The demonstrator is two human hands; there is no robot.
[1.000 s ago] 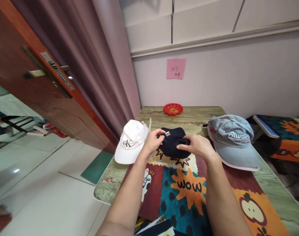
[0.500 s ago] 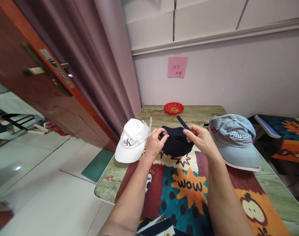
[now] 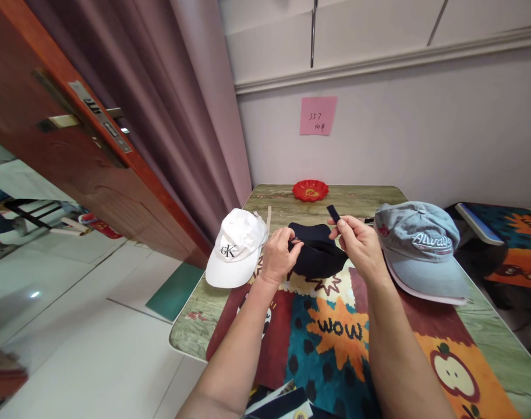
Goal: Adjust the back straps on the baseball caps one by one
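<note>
A black cap (image 3: 318, 259) is between my hands above the patterned mat, its back opening facing me. My left hand (image 3: 281, 251) pinches the cap's left side near the strap fastening; the fastening itself is mostly covered by the fingers. In my right hand (image 3: 360, 241) the cap's dark strap (image 3: 333, 213) is gripped between thumb and fingers, its free end pointing up. A white cap (image 3: 236, 247) with black letters lies on the left, close to my left hand. To the right of my right hand rests a grey-blue cap (image 3: 420, 250) with white lettering.
A red scalloped dish (image 3: 310, 190) stands at the table's far edge, before the wall with a pink note (image 3: 318, 116). The colourful mat (image 3: 300, 361) covers the table's middle. A brown door (image 3: 95, 174) and purple curtain are on the left; another table is at right.
My right hand has shifted slightly up and right along the strap, and less of the strap's end now sticks out. My left hand still pinches the black cap. The view has moved a little.
</note>
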